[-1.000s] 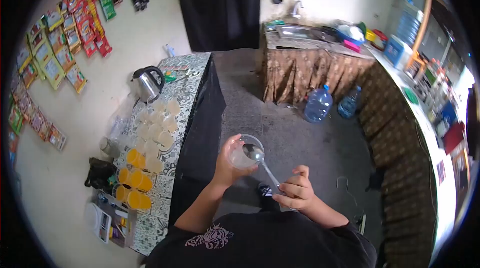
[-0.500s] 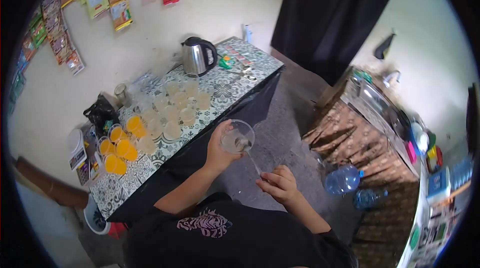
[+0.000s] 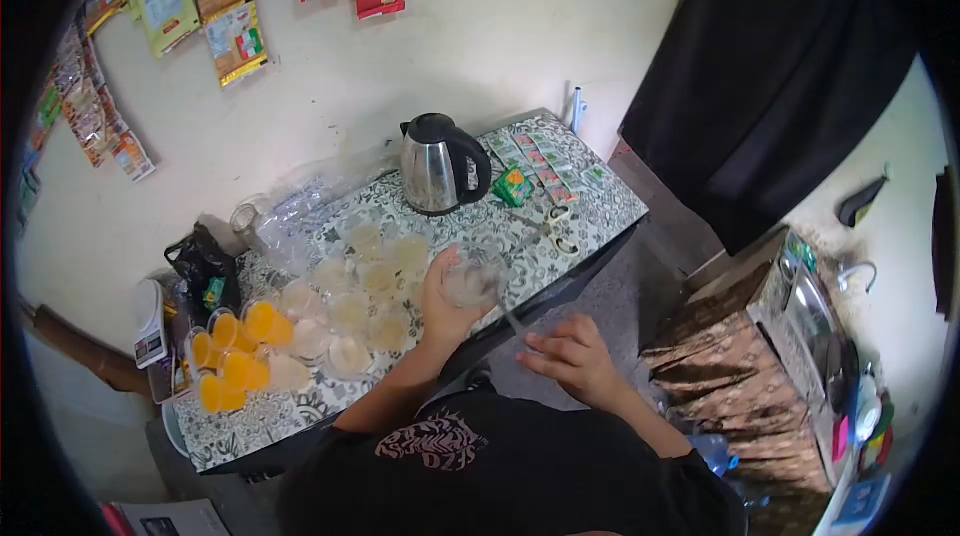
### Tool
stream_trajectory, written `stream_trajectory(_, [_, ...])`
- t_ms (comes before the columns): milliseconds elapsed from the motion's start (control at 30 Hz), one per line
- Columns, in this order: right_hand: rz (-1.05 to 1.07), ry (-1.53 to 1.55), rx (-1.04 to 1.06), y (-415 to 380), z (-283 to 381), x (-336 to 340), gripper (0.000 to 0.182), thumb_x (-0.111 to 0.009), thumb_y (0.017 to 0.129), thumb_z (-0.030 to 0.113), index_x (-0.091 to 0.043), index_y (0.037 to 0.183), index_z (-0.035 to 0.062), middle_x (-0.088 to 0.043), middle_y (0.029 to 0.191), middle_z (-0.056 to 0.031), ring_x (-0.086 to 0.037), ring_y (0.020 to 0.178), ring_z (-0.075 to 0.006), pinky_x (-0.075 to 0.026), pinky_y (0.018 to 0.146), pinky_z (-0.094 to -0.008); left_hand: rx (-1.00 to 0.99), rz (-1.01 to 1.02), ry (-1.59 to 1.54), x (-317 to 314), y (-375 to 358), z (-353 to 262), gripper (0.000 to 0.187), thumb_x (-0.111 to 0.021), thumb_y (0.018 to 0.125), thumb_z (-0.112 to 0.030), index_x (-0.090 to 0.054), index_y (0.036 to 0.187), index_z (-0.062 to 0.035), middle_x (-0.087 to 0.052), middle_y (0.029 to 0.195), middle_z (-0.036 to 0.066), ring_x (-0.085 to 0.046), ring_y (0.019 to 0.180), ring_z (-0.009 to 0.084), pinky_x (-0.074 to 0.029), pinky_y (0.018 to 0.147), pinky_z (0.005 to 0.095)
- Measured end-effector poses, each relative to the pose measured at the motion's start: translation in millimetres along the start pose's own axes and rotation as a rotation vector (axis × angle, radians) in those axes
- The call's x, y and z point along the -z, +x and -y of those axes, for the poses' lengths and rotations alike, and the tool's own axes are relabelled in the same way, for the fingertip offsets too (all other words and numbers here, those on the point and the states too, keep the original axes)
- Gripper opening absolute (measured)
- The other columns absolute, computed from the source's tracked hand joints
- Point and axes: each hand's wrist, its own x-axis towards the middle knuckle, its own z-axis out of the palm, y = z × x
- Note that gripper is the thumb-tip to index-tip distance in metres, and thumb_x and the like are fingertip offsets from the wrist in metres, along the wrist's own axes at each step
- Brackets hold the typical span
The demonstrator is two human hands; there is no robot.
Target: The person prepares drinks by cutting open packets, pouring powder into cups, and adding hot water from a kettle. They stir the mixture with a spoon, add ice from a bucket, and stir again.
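My left hand (image 3: 449, 306) is wrapped round a clear plastic cup (image 3: 478, 274) at the table's front edge. A thin clear stick or spoon handle (image 3: 512, 320) slants out of the cup toward my right hand (image 3: 574, 360), whose fingers are curled close to its lower end; whether they touch it is unclear. Left of the cup stand several cups of pale drink (image 3: 350, 312) and, farther left, several cups of orange drink (image 3: 242, 370).
A steel kettle (image 3: 428, 171) stands at the back, with green packets (image 3: 513, 187), a row of sachets (image 3: 545, 168) and scissors (image 3: 556, 228) to its right. A black bag (image 3: 205, 266) lies at the left. A sink counter (image 3: 760, 296) is on the right.
The view has moved nearer the table. My left hand and the cup are now over the table's front edge instead of over the floor. My right hand's fingers look looser near the stick.
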Motion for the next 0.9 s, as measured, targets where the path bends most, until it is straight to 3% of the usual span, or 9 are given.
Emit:
stream_trajectory(233, [-0.051,0.005,0.008,3.2,-104.7,-23.5,0.021,-0.07,0.067,0.018,-0.068,0.087,0.0219,-0.06,0.098,0.0062,-0.046,0.079,-0.0178,-0.038,0.072,-0.0379,-0.086,-0.09,0.259,-23.8,62.3,22.1,0.089,-0.08,0.046,0.002,-0.04,0.126,-0.0035,-0.047,0.113,0.011,-0.048,0.107,0.0232,-0.04,0.092,0.0336])
stream_trajectory(300, [-0.259,-0.048,0.065,-11.6,-128.9,-41.3,0.023,-0.069,0.066,0.018,-0.068,0.088,0.0266,-0.059,0.094,0.0092,-0.042,0.081,-0.0162,-0.036,0.074,-0.0387,-0.145,-0.129,0.41,-30.5,75.3,31.3,0.088,-0.08,0.046,0.001,-0.041,0.125,-0.0029,-0.047,0.112,0.012,-0.048,0.107,0.0251,-0.039,0.092,0.0345])
stream_trajectory(367, [-0.249,0.049,0.065,-21.3,-159.2,-49.2,0.029,-0.071,0.063,0.02,-0.067,0.089,0.0305,-0.057,0.096,0.0114,-0.04,0.088,-0.0152,-0.034,0.079,-0.0377,-0.162,-0.197,0.474,-41.9,85.5,36.9,0.087,-0.08,0.046,0.0,-0.042,0.124,-0.0023,-0.047,0.112,0.013,-0.048,0.107,0.0268,-0.039,0.092,0.0354])
stream_trajectory(400, [-0.015,0.085,0.049,-20.9,-175.0,-43.2,0.028,-0.072,0.062,0.021,-0.068,0.087,0.0313,-0.056,0.091,0.0127,-0.039,0.088,-0.0157,-0.032,0.08,-0.0381,-0.152,-0.218,0.531,-49.8,90.6,37.8,0.087,-0.08,0.046,-0.001,-0.042,0.124,-0.0021,-0.047,0.112,0.013,-0.048,0.107,0.0267,-0.039,0.092,0.0357])
stream_trajectory(533, [-0.312,0.094,0.176,-28.7,-240.5,-56.3,0.029,-0.071,0.061,0.021,-0.068,0.088,0.0312,-0.056,0.087,0.0143,-0.04,0.087,-0.0145,-0.028,0.081,-0.0411,-0.12,-0.369,0.618,-80.7,109.2,52.9,0.087,-0.081,0.048,-0.005,-0.041,0.125,-0.0019,-0.048,0.111,0.013,-0.049,0.106,0.0264,-0.04,0.091,0.0365])
stream_trajectory(633, [-0.117,0.184,0.188,-28.7,-292.7,-43.7,0.029,-0.072,0.059,0.022,-0.067,0.086,0.0303,-0.057,0.088,0.0137,-0.04,0.087,-0.0151,-0.027,0.081,-0.0419,-0.077,-0.483,0.727,-107.6,118.3,57.0,0.09,-0.083,0.049,-0.007,-0.038,0.127,-0.0019,-0.049,0.114,0.014,-0.048,0.108,0.0247,-0.041,0.092,0.035])
stream_trajectory(767, [-0.222,0.234,0.233,-29.2,-377.1,-38.6,0.017,-0.065,0.065,0.019,-0.068,0.081,0.0236,-0.057,0.084,0.0071,-0.042,0.082,-0.0159,-0.029,0.081,-0.0404,-0.022,-0.711,0.653,-133.2,136.1,72.1,0.088,-0.083,0.053,-0.009,-0.038,0.127,-0.0035,-0.049,0.112,0.015,-0.051,0.103,0.025,-0.043,0.088,0.0355])
stream_trajectory(833, [-0.183,0.34,-0.117,-35.7,-427.2,-53.8,0.011,-0.057,0.079,0.013,-0.066,0.082,0.0176,-0.055,0.077,0.0035,-0.043,0.079,-0.0158,-0.032,0.079,-0.0361,-0.04,-0.806,0.692,-144.0,142.5,67.9,0.088,-0.083,0.053,-0.009,-0.036,0.128,-0.0036,-0.049,0.112,0.015,-0.051,0.102,0.0241,-0.043,0.088,0.0352])
stream_trajectory(900, [-0.464,0.68,-0.577,-38.7,-473.0,-95.8,0.016,-0.047,0.09,0.015,-0.063,0.092,0.0115,-0.054,0.073,0.002,-0.042,0.078,-0.0134,-0.036,0.072,-0.0331,-0.056,-0.877,0.685,-152.8,142.3,66.9,0.089,-0.084,0.054,-0.009,-0.035,0.129,-0.0033,-0.049,0.112,0.015,-0.051,0.102,0.0235,-0.043,0.088,0.0349])
